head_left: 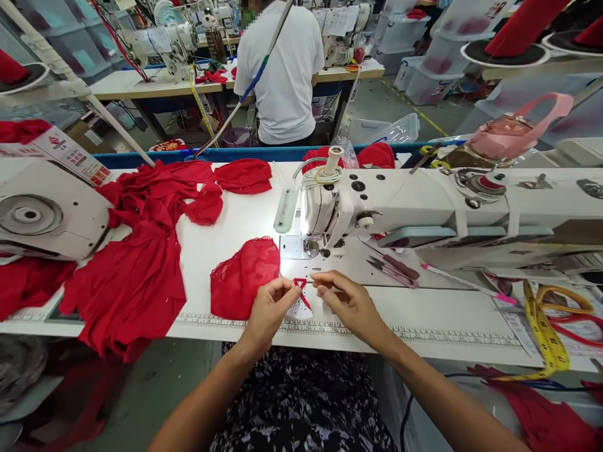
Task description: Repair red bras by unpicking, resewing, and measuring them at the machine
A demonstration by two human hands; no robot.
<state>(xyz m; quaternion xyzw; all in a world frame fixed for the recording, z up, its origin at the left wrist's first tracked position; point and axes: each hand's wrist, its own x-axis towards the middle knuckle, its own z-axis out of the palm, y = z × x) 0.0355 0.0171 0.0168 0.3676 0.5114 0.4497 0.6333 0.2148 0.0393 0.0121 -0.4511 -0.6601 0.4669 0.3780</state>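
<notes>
Just in front of the sewing machine [330, 213], my left hand [273, 307] pinches a narrow red strip [305, 299] folded into a small loop with crossed ends. Behind the strip is a small white piece with dark marks [299, 310]; whether it is attached cannot be made out. My right hand [346, 304] is to the right of the strip, its thumb and forefinger apart and nothing visible between them. A cut red fabric piece [245, 279] with a lacy edge lies flat beside my left hand. The machine's needle area is just beyond my fingertips.
Heaped red fabric [141, 245] covers the table's left side. Thread snips [393, 270], a pink-tipped pen [466, 282], a yellow tape measure [541, 333] and orange-handled scissors [565, 300] lie to the right. A ruler strip [424, 334] runs along the front edge. Another person [285, 69] sits ahead.
</notes>
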